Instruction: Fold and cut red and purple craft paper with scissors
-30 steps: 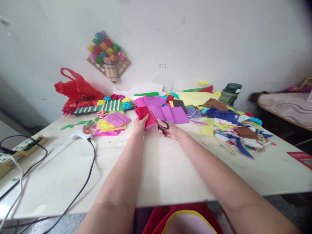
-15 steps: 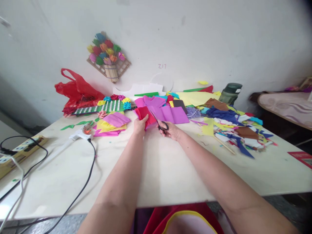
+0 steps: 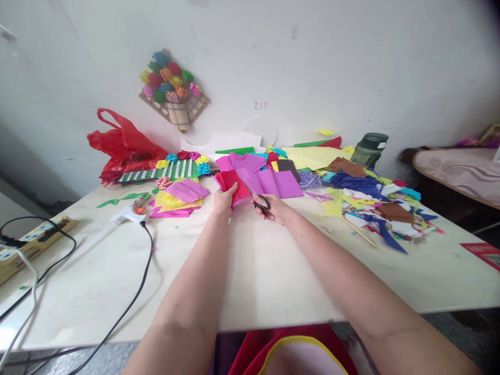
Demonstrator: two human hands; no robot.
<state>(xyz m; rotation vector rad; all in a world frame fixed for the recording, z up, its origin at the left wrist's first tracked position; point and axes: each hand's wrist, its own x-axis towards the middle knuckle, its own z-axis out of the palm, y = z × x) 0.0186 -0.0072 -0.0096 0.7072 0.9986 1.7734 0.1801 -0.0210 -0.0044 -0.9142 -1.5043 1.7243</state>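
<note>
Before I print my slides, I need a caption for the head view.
Left hand holding red paper, right hand holding scissors, at a table strewn with coloured scraps.

Just left of the black-handled scissors (image 3: 257, 202), the red paper (image 3: 230, 182) hides the left hand's (image 3: 225, 199) fingers underneath. Whether the scissors' blades have paper between them cannot be told. Far left of the scissors, the picture's edge cuts off the power strip (image 3: 42, 244); far right of them, the red card (image 3: 480, 254).
</note>
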